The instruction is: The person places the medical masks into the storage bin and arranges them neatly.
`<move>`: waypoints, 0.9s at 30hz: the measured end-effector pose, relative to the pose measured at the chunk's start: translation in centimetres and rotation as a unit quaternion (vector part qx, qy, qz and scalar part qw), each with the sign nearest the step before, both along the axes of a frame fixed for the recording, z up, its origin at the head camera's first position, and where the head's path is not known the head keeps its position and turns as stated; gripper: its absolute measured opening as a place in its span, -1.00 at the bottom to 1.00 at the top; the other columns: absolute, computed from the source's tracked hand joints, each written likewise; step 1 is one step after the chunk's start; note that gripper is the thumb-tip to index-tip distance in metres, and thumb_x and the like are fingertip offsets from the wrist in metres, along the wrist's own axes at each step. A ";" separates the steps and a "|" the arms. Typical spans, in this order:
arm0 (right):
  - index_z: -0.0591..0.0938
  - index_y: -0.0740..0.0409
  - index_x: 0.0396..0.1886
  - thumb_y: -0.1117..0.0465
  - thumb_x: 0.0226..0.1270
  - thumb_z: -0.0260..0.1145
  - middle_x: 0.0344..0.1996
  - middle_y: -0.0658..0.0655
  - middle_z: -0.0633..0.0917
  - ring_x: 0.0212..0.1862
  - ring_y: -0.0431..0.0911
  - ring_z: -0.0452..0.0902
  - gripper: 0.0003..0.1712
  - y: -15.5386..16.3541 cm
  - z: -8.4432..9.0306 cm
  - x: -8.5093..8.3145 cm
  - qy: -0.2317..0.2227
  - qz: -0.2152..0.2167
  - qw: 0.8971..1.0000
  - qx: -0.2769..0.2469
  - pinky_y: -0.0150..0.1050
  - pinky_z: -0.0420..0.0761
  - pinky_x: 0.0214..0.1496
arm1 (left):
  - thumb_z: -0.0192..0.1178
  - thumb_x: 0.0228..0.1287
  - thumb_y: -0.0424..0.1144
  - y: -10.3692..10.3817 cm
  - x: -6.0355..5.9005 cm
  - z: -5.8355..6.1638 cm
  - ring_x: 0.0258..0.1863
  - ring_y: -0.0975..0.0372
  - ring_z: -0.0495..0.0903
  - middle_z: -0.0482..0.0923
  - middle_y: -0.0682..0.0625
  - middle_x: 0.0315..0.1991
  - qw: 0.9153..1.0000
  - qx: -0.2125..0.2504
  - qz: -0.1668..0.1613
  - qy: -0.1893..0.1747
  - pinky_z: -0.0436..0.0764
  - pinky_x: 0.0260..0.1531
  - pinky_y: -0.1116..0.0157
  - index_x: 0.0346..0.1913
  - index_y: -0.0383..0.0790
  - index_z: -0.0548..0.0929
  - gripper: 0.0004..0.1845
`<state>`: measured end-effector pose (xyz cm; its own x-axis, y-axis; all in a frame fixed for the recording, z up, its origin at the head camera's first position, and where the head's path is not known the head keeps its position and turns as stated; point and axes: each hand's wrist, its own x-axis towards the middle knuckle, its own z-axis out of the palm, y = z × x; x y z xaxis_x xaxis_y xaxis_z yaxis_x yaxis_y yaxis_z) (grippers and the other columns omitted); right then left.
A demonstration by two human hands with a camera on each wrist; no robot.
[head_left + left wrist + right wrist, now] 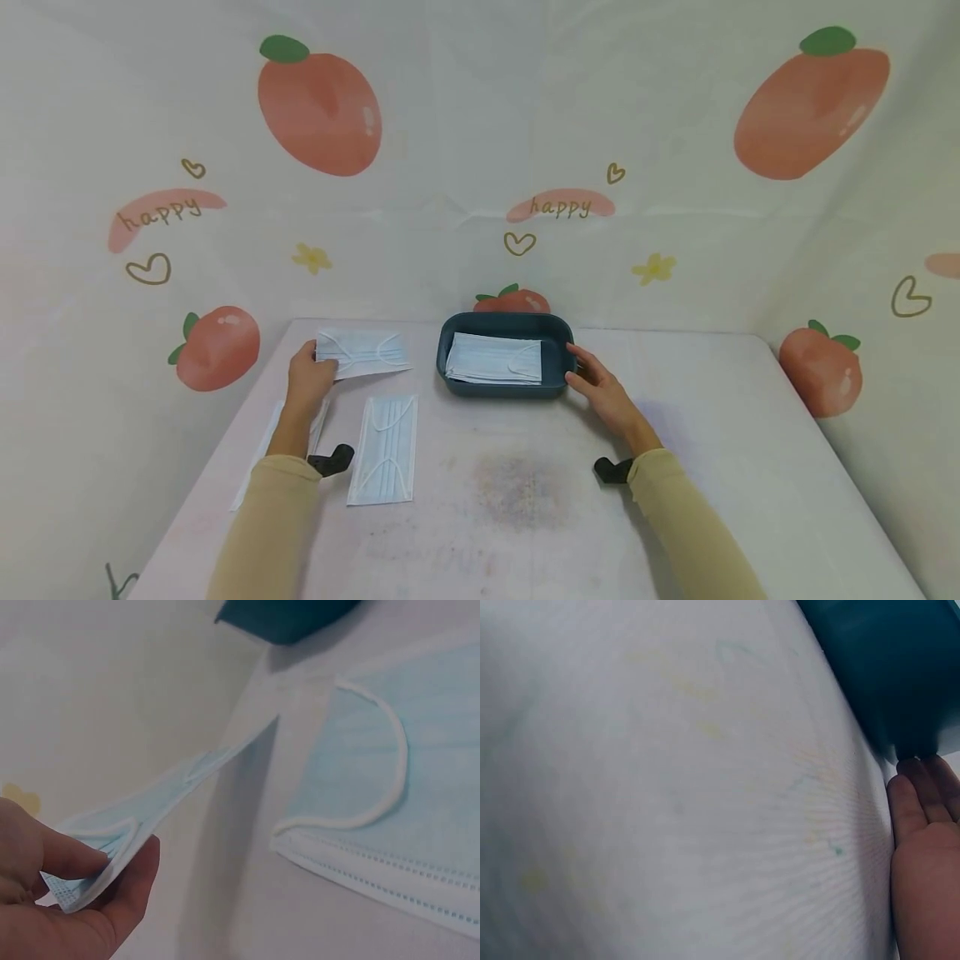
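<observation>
My left hand (309, 385) pinches a light blue disposable face mask (367, 352) by its left end, between thumb and fingers. In the left wrist view that mask (180, 784) is seen nearly edge-on, its far end slanting up from the table. My right hand (606, 398) is at the right end of a dark teal plastic bin (510, 391), thumb and fingers spread at its wall. The right wrist view has the fingertips (904, 787) straight against the bin's lower edge. Inside the bin, toward its left, lies a stack of masks (491, 358).
Another mask (384, 450) lies lengthwise on the white table (555, 542), right of the left forearm. One more mask (258, 458) is partly hidden under that forearm. Behind the table hangs a white cloth (450, 125) printed with fruit. Dark camera mounts (332, 461) sit at both wrists.
</observation>
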<state>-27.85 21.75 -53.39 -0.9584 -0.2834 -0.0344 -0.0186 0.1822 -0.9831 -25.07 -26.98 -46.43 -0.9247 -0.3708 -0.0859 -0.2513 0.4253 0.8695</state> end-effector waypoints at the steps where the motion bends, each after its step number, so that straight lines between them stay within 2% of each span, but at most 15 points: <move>1: 0.22 -0.19 0.60 0.10 0.58 0.18 0.62 0.21 0.18 0.64 0.19 0.04 -0.32 0.0 0.0 0.0 -0.001 0.000 1.000 -0.001 0.23 0.15 0.63 | -0.10 0.41 -0.40 0.1 0.2 0.2 0.34 -0.13 0.45 0.37 -0.36 0.42 1.000 0.006 0.001 0.001 0.56 0.33 -0.04 0.52 -0.36 0.23 -0.39; 8: 0.23 -0.22 0.60 0.07 0.57 0.20 0.62 0.17 0.17 0.64 0.18 0.05 -0.31 0.0 -0.2 0.0 -0.003 0.000 1.000 -0.001 0.23 0.16 0.63 | -0.04 0.47 -0.43 0.7 0.9 1.4 0.41 -0.19 0.44 0.32 -0.37 0.45 0.997 0.072 -0.015 0.027 0.60 0.22 0.04 0.58 -0.28 0.12 -0.34; 14: 0.22 -0.26 0.60 0.04 0.57 0.20 0.63 0.17 0.17 0.64 0.18 0.05 -0.31 0.0 0.0 0.1 -0.005 -0.002 1.000 0.014 0.24 0.16 0.63 | -0.03 0.50 -0.43 1.3 1.2 2.9 0.46 -0.14 0.39 0.26 -0.29 0.52 0.992 0.116 -0.023 0.038 0.57 0.25 0.05 0.61 -0.20 0.06 -0.31; 17: 0.21 -0.27 0.60 0.03 0.56 0.20 0.63 0.16 0.17 0.65 0.17 0.04 -0.30 0.0 -0.1 0.0 -0.009 -0.003 1.000 0.016 0.23 0.15 0.63 | -0.03 0.51 -0.46 1.7 1.3 3.7 0.49 -0.12 0.35 0.20 -0.28 0.56 0.987 0.151 -0.035 0.045 0.56 0.26 0.06 0.62 -0.19 0.02 -0.29; 21: 0.20 -0.24 0.61 0.07 0.57 0.19 0.63 0.18 0.17 0.65 0.17 0.03 -0.30 0.1 -0.1 0.0 -0.009 -0.001 1.000 0.007 0.22 0.13 0.64 | -0.04 0.50 -0.50 2.4 1.4 4.6 0.52 -0.12 0.29 0.12 -0.29 0.58 0.976 0.204 -0.060 0.056 0.51 0.30 0.04 0.63 -0.21 -0.04 -0.27; 27: 0.19 -0.15 0.62 0.08 0.55 0.22 0.62 0.21 0.19 0.65 0.16 0.02 -0.27 0.0 0.0 0.0 -0.004 0.004 1.000 -0.017 0.21 0.13 0.64 | -0.04 0.50 -0.50 3.7 1.5 5.6 0.49 -0.13 0.34 0.18 -0.31 0.55 0.971 0.217 -0.075 0.067 0.56 0.26 0.08 0.61 -0.24 0.02 -0.30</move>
